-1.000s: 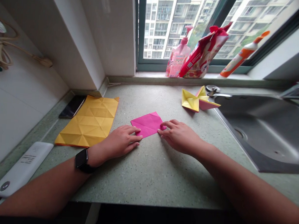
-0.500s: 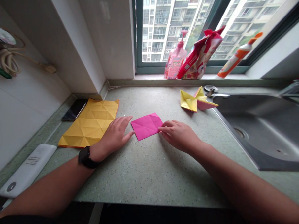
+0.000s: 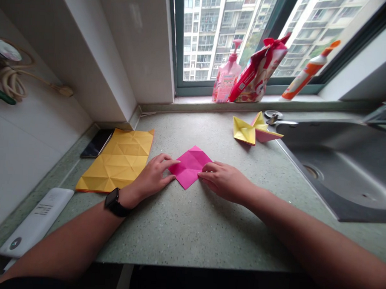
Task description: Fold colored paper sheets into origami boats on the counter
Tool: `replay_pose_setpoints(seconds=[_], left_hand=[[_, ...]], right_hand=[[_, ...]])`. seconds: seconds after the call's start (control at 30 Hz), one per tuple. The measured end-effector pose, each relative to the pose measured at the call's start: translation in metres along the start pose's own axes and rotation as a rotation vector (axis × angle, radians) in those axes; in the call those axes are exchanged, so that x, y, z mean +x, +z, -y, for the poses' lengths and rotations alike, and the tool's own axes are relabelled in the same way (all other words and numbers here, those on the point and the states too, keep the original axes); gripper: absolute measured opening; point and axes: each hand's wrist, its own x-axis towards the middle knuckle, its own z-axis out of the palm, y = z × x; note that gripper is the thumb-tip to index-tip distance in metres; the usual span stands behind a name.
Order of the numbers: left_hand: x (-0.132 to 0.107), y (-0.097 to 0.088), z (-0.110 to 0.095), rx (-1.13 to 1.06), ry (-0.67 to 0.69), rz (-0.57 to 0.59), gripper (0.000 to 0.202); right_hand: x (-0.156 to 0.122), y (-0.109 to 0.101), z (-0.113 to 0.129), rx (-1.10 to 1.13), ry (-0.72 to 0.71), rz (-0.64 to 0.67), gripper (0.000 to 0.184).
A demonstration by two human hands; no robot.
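Note:
A square of pink paper [image 3: 189, 167] with crease lines lies flat on the counter, one corner pointing toward me. At its left corner is my left hand [image 3: 155, 172], the index finger stretched over the paper and the thumb apart from it near the lower left edge. My right hand [image 3: 225, 179] has its fingers closed together on the paper's right side, pinching the edge. A black watch [image 3: 112, 198] is on my left wrist. Left of that hand lies a creased yellow sheet [image 3: 122, 158], orange along its edge.
A folded yellow and pink paper shape [image 3: 244, 132] stands near the sink [image 3: 335, 167]. A phone [image 3: 96, 143] and a white power bank [image 3: 36, 223] lie at the left. A pump bottle [image 3: 227, 80], a red bag [image 3: 258, 73] and an orange bottle [image 3: 303, 77] line the windowsill.
The pink paper has turned, so a corner now points toward me. My left hand has moved right onto its left corner; my right hand has shifted slightly left and nearer.

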Motion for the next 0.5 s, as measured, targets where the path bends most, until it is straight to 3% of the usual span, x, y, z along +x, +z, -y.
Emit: replay_pose_setpoints(seconds=[0.17, 0.3, 0.4, 0.5], left_hand=[[0.003, -0.006, -0.008, -0.17, 0.026, -0.062, 0.026], [0.006, -0.012, -0.012, -0.196, -0.012, -0.297, 0.028], [0.004, -0.021, -0.014, -0.06, 0.033, -0.509, 0.027], [-0.002, -0.027, -0.021, 0.103, 0.183, -0.585, 0.024]], right_hand=[[0.0, 0.003, -0.001, 0.026, -0.054, -0.051, 0.025], [0.001, 0.005, -0.003, 0.09, -0.074, -0.135, 0.03], [0.001, -0.001, -0.003, 0.128, -0.116, -0.328, 0.029], [0.001, -0.012, -0.001, 0.147, -0.146, -0.56, 0.036]])
